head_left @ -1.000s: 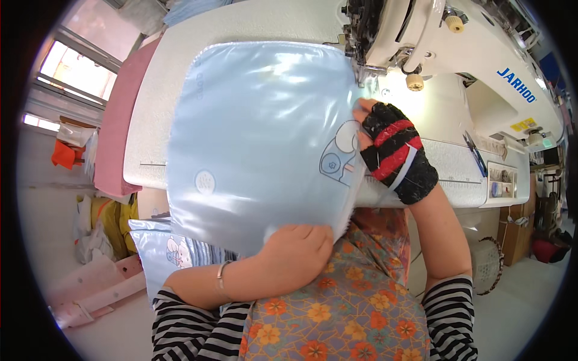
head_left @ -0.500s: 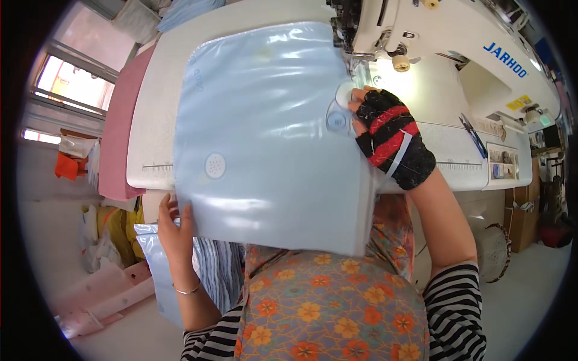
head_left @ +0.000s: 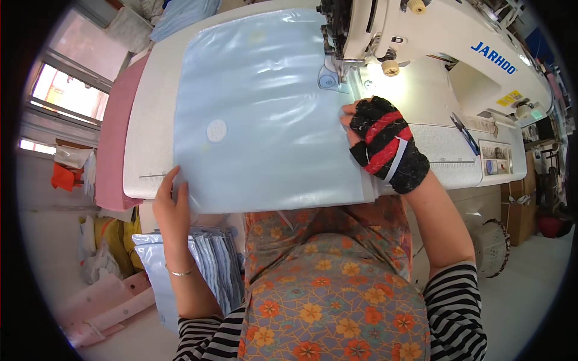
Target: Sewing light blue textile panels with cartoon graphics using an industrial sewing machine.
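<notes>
A light blue, glossy plastic sheet (head_left: 265, 144) with a pale round patch lies across the sewing table and overhangs its front edge. Its far right edge runs beneath the head of a white sewing machine (head_left: 362, 36), close to the lit needle area. At the sheet's lower left edge, my bare left hand (head_left: 173, 201) pinches the border between thumb and fingers. My right hand (head_left: 388, 144), in a black and red fingerless glove, holds the right edge just in front of the machine, its bare fingertips on the plastic. A round blue printed mark (head_left: 328, 80) shows near the stitching spot.
Dark-handled thread snips (head_left: 465, 133) lie on the table at the right, beside a small parts tray (head_left: 497, 161). Below the table on the left hangs a stack of similar blue pieces (head_left: 211, 265). A pink cloth-covered surface (head_left: 119, 138) borders the table's left side.
The sheet has moved away from me under the machine, its near edge now farther forward. My left hand has moved up with it; my right hand sits slightly lower along the right edge.
</notes>
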The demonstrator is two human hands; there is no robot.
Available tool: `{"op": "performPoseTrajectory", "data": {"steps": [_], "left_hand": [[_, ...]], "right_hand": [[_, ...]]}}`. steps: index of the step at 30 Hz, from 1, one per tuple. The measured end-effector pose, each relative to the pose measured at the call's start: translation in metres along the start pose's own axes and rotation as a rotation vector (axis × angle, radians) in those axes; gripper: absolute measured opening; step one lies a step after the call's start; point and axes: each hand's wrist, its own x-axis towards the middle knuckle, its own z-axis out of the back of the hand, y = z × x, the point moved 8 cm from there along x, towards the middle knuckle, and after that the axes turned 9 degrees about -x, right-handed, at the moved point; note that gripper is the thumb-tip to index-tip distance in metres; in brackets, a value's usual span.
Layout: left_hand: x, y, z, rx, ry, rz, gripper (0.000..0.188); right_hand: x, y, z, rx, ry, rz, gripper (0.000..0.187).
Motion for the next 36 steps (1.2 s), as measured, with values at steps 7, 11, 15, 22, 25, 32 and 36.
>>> {"op": "performPoseTrajectory", "data": {"steps": [7,11,15,22,25,32,36], "left_hand": [[0.055,-0.032,-0.020,0.112,-0.003,-0.260,0.027],[0.085,-0.035,-0.029,0.088,-0.001,-0.277,0.026],[0.114,-0.042,-0.038,0.122,-0.014,-0.335,0.025],[0.146,-0.057,-0.056,0.171,-0.051,-0.462,0.022],[0.153,-0.060,-0.060,0.222,-0.073,-0.478,0.022],[0.152,-0.059,-0.060,0.209,-0.099,-0.474,0.021],[0.135,-0.050,-0.052,0.115,-0.081,-0.435,0.021]], "right_hand": [[0.001,0.003,0.001,-0.041,0.024,0.018,0.027],[0.004,0.006,0.002,-0.041,0.049,0.017,0.030],[0.007,0.004,-0.003,-0.050,0.090,-0.023,0.037],[0.008,-0.007,-0.016,-0.112,0.154,-0.095,0.049],[0.008,-0.009,-0.017,-0.094,0.168,-0.109,0.048],[0.008,-0.010,-0.011,-0.010,0.135,-0.134,0.042],[0.009,-0.009,-0.009,-0.047,0.117,-0.126,0.037]]}}
